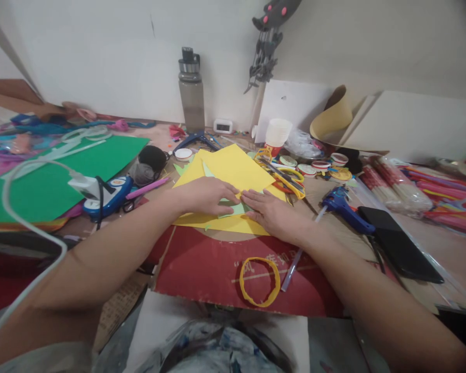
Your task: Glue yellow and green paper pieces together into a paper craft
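Note:
Several yellow paper sheets (241,163) lie overlapped in front of me on a red cardboard piece (202,274). My left hand (205,196) rests on them with its fingers stretched out to the right. Opposite it, my right hand (270,210) lies flat, fingers spread and pointing left. Light green paper (236,210) shows between and under the two hands; its full shape is hidden. The fingertips of both hands nearly meet over the papers. Nearer to me, a yellow paper ring (259,303) sits on the red cardboard.
A blue glue gun (347,211) and black phone (399,243) lie right, a clear glue stick (291,272) before them. Yellow-handled scissors (291,181) sit behind my right hand. Left are a blue power strip (107,199), white cable (34,223) and green sheet (104,155). A bottle (192,98) stands behind.

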The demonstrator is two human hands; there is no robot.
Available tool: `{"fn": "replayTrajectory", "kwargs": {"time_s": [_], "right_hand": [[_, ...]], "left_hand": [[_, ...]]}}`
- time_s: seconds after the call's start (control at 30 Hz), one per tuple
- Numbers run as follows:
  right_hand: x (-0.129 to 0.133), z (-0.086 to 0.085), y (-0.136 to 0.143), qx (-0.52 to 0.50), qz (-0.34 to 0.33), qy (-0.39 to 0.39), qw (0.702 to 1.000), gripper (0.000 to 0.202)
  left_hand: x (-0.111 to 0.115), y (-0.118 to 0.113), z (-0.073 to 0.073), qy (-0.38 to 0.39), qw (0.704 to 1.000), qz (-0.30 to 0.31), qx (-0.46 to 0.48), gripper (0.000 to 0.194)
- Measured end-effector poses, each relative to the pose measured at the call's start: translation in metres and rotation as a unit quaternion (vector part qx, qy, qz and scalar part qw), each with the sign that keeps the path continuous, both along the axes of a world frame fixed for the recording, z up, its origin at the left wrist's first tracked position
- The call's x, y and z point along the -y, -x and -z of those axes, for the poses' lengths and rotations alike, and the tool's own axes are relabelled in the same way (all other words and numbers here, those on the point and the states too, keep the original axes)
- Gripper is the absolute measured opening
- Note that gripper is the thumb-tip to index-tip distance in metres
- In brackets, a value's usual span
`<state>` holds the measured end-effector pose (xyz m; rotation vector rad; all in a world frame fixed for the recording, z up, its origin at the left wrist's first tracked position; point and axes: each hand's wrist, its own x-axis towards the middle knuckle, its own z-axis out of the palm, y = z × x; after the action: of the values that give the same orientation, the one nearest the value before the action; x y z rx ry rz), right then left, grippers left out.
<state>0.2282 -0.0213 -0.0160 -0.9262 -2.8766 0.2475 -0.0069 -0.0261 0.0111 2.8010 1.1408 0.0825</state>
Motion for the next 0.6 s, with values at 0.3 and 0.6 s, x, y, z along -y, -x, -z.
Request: {"fn": "replayTrajectory", "kwargs": {"time_s": [0.3,0.6], "right_hand": [[-0.018,0.003,-0.024,-0.052,0.067,-0.092,0.992,0.039],[-0.009,0.009,-0.007,0.013,0.070,-0.056,0.996,0.044]], "left_hand": [[0.002,0.000,-0.009,0.045,0.998,-0.036,-0.033,0.038],[-0.001,-0.004,-0.001,0.000,1.000,-0.027,-0.015,0.033]]}}
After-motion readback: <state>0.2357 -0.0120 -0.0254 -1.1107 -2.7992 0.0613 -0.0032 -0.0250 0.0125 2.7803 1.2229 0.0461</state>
